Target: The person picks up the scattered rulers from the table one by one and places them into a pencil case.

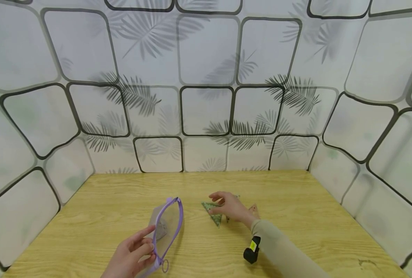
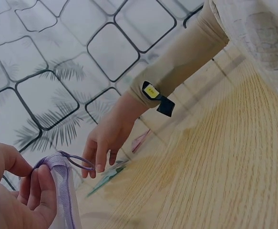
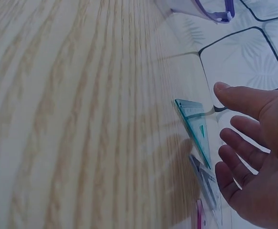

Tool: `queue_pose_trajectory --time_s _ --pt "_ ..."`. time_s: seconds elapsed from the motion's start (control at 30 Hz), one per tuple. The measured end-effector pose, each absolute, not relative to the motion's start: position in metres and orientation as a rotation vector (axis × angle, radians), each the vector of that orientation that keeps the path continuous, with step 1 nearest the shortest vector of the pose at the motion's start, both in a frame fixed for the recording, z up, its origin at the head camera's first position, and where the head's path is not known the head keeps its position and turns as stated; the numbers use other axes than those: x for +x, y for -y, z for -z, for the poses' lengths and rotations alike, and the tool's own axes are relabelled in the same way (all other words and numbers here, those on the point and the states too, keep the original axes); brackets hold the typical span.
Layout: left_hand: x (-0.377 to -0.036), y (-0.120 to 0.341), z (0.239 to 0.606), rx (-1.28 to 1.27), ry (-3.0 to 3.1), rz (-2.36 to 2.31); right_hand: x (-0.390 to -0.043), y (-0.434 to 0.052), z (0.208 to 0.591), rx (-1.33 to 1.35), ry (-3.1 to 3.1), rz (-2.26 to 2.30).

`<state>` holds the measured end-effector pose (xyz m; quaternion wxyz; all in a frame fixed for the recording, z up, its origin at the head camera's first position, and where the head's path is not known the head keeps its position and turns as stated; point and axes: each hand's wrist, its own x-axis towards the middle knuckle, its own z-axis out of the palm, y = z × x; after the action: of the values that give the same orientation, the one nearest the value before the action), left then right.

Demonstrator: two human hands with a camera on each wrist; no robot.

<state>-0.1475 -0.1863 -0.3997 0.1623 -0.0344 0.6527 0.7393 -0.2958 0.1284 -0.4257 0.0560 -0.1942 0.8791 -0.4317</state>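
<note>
My left hand (image 1: 131,255) grips the near end of a mesh pencil pouch (image 1: 166,227) with a purple zip edge, holding its mouth open above the wooden table (image 1: 105,208). In the left wrist view the fingers (image 2: 41,191) curl round the purple rim (image 2: 62,186) beside the zip ring (image 2: 79,161). A dark object lies inside the pouch. My right hand (image 1: 228,206) hovers with relaxed fingers over a green set square (image 1: 213,212), just above or touching it. The right wrist view shows the green set square (image 3: 193,126) flat on the table, with another clear ruler and a pink one (image 3: 199,217) beside it.
A pink set square (image 1: 254,210) lies right of my right hand. Walls with a leaf and rounded-tile pattern (image 1: 206,108) close the table in at the back and both sides. A small black tag (image 1: 252,251) is on the right sleeve.
</note>
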Motion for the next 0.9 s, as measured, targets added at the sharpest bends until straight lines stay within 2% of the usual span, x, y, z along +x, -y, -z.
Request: queue_pose_trajectory --time_s 0.9 --pt "-0.1458 0.1862 0.3973 -0.093 -1.877 -2.092 -0.299 -0.1315 0.4323 -0.584 -2.771 1.171"
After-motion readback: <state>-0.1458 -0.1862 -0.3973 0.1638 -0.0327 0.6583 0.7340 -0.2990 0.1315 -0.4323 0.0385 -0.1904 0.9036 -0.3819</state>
